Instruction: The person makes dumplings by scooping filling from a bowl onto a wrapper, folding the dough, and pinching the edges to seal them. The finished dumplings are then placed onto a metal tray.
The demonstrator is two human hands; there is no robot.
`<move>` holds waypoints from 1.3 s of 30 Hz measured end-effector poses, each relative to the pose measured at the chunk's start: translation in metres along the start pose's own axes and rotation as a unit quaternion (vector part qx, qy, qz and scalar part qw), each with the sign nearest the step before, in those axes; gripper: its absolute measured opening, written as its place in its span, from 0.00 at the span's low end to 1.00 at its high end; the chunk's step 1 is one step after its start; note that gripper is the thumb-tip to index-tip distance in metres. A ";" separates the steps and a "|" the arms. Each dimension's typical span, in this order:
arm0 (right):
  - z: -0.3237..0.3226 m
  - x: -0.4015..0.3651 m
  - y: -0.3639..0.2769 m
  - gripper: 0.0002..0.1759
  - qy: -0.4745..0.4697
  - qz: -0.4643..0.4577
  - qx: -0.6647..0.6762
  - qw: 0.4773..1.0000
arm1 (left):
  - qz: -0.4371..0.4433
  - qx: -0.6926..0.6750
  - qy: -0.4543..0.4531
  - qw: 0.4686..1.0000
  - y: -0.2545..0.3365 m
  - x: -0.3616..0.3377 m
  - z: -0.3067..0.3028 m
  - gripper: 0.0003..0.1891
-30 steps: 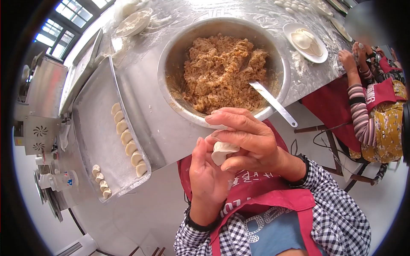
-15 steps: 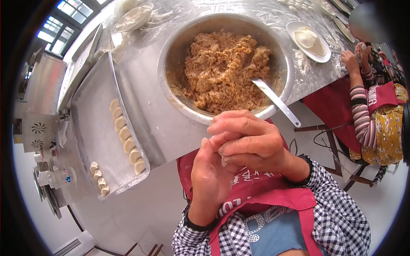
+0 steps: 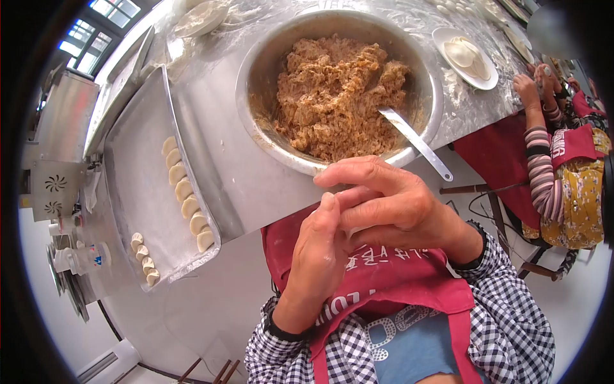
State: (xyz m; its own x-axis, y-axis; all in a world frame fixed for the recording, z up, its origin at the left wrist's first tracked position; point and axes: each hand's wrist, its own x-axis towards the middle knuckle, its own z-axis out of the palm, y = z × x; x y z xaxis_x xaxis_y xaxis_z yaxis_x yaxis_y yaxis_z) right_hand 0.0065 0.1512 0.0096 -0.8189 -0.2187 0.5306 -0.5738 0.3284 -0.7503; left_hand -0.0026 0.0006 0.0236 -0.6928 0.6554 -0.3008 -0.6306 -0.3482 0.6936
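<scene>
My left hand (image 3: 313, 262) is upright below the large metal bowl, its palm turned toward my right hand (image 3: 396, 208). The curled fingers of the right hand press against those of the left. Whatever lies between them is hidden. Brown minced filling (image 3: 339, 96) fills much of the bowl (image 3: 256, 137), and a flat metal spatula (image 3: 419, 146) leans on its near right rim. Left of the bowl, a metal tray (image 3: 137, 150) carries a row of folded dumplings (image 3: 183, 189) along its right side and several smaller pleated ones (image 3: 144, 257) in its lower left corner.
A white plate of round wrappers (image 3: 465, 54) rests at the upper right of the floury table (image 3: 217, 115). Beyond it are a co-worker's hands (image 3: 529, 89) and striped sleeve (image 3: 543, 173). A floury dish (image 3: 201, 19) lies at the upper left; plastic bottles (image 3: 83, 259) stand beyond the tray.
My right hand has shifted slightly right, and its fingers have moved against the left hand. The bowl and table appear slightly higher in view.
</scene>
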 end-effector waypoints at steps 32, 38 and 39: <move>-0.022 0.008 -0.050 0.12 -0.024 -0.058 0.044 0.997 | 0.265 0.310 0.317 0.856 0.153 -0.076 -0.130 0.15; -0.049 -0.002 -0.056 0.10 0.038 -0.058 -0.004 0.998 | 0.212 0.481 0.343 0.778 0.209 -0.012 -0.172 0.13; -0.053 -0.002 -0.056 0.09 0.051 -0.048 -0.030 0.997 | 0.217 0.481 0.340 0.779 0.214 0.002 -0.182 0.13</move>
State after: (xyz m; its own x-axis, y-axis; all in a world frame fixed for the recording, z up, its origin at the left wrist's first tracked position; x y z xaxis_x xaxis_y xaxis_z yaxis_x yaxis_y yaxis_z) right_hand 0.0412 0.1816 0.0711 -0.7526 -0.1577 0.6393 -0.6459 0.3658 -0.6701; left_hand -0.2029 -0.1951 0.0522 -0.9988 -0.0041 0.0488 0.0421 0.4386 0.8977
